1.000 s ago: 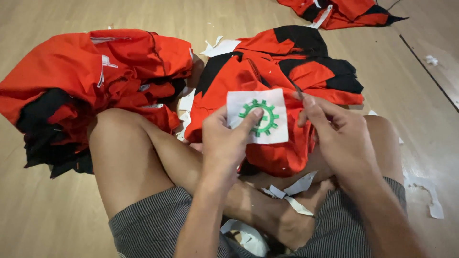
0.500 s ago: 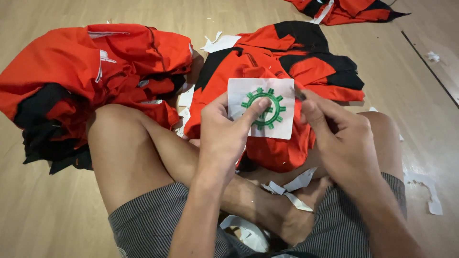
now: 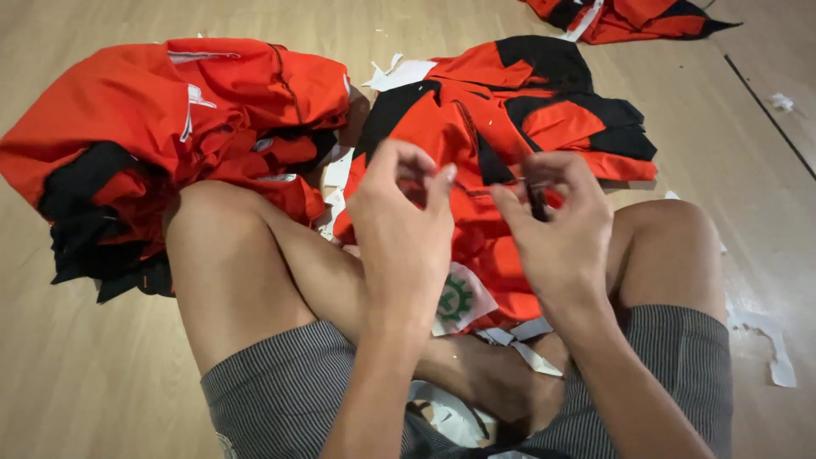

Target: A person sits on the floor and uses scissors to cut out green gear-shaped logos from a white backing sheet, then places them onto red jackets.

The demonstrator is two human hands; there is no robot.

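I sit cross-legged on the floor with an orange and black garment (image 3: 476, 136) draped over my lap. A white patch with a green gear emblem (image 3: 460, 299) lies on that garment, just below my hands. My left hand (image 3: 403, 228) is raised above it with thumb and fingers apart and nothing visible in them. My right hand (image 3: 557, 228) is level with it, fingers curled toward the thumb around something small and dark that I cannot make out. The two hands are close together but apart.
A pile of orange and black garments (image 3: 161, 127) lies by my left knee, and another garment (image 3: 629, 17) lies at the far top right. White paper scraps (image 3: 769, 344) are scattered on the wooden floor (image 3: 85, 374) and under my legs.
Both hands let go of the gear patch, which dropped from in front of me onto the garment in my lap. My hands rose and came apart.
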